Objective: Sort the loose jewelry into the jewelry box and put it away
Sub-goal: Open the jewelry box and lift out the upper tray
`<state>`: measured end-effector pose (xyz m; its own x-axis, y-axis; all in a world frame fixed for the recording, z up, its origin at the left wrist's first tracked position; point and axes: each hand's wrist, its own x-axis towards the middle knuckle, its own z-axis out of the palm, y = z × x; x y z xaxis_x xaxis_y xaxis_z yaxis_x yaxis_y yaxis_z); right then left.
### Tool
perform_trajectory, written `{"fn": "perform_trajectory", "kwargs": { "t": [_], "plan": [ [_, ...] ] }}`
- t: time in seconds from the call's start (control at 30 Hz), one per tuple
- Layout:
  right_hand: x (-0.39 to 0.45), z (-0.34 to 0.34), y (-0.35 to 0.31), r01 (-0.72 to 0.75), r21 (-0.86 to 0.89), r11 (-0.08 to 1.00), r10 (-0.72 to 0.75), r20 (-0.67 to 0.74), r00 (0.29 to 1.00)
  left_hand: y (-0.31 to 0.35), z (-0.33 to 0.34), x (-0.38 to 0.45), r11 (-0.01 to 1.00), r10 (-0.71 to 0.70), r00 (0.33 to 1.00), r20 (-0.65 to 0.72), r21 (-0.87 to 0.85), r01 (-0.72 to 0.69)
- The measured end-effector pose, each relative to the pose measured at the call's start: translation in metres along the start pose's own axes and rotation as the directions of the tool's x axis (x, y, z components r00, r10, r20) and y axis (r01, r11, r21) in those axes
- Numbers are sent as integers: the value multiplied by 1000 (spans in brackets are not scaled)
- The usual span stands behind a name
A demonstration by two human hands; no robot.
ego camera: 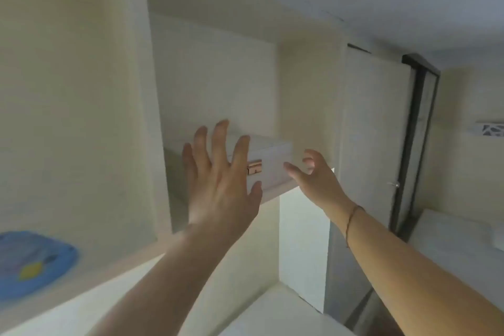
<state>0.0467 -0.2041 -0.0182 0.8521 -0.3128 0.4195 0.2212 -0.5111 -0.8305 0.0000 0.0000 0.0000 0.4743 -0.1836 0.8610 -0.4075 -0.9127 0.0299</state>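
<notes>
High on a shelf (272,195) sits the white box (272,161), lid down, clasp (254,167) facing out. Left hand (221,180) is spread flat before its front; right hand (313,174), fingers loosely curled, holds nothing just beside its right end.

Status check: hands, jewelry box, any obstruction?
Left hand open, right hand open, neither holding. Jewelry box closed on high shelf. Nothing blocking.
</notes>
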Motion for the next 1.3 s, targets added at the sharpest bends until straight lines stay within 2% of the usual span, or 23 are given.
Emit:
{"fn": "perform_trajectory", "kwargs": {
  "t": [0.03, 0.1, 0.23, 0.3, 0.37, 0.6, 0.73, 0.83, 0.93, 1.07, 1.3],
  "plan": [
    [3, 6, -4, -18, 49, 999, 18, 13, 1000, -5, 1, -1, 998, -66, 994, 82, 2, 66],
    [10, 15, -6, -17, 92, 996, 11, 61, 998, -12, 4, -4, 989, -148, 982, 120, -2, 150],
    [20, 25, -1, 35, 255, 966, -72, 135, 988, -17, 10, -2, 929, -279, 957, 76, -230, 290],
    [18, 26, -2, 71, 303, 950, -121, 151, 981, -16, 12, -2, 922, -277, 959, 52, -268, 281],
    [15, 25, -3, 105, 304, 947, -151, 131, 980, -16, 14, -4, 935, -236, 972, 11, -271, 230],
    [-3, -17, 4, 201, 267, 942, -179, -106, 978, 6, 17, -4, 933, -79, 988, -133, -360, 26],
    [-29, -71, 9, 256, 184, 949, -203, -266, 942, 41, 17, -9, 891, 15, 969, -248, -436, -126],
    [-64, -114, 28, 281, 192, 940, -189, -390, 901, 74, 18, -20, 850, 91, 941, -327, -466, -244],
    [-93, -149, 53, 195, 130, 972, -125, -417, 900, 98, 31, -33, 793, 186, 901, -393, -481, -374],
    [-119, -152, 81, 67, 70, 995, -32, -418, 908, 106, 56, -57, 764, 246, 884, -397, -482, -429],
    [-173, -119, 138, 75, 119, 990, -2, -525, 851, 95, 82, -110, 717, 356, 824, -442, -436, -544]
  ]
}}
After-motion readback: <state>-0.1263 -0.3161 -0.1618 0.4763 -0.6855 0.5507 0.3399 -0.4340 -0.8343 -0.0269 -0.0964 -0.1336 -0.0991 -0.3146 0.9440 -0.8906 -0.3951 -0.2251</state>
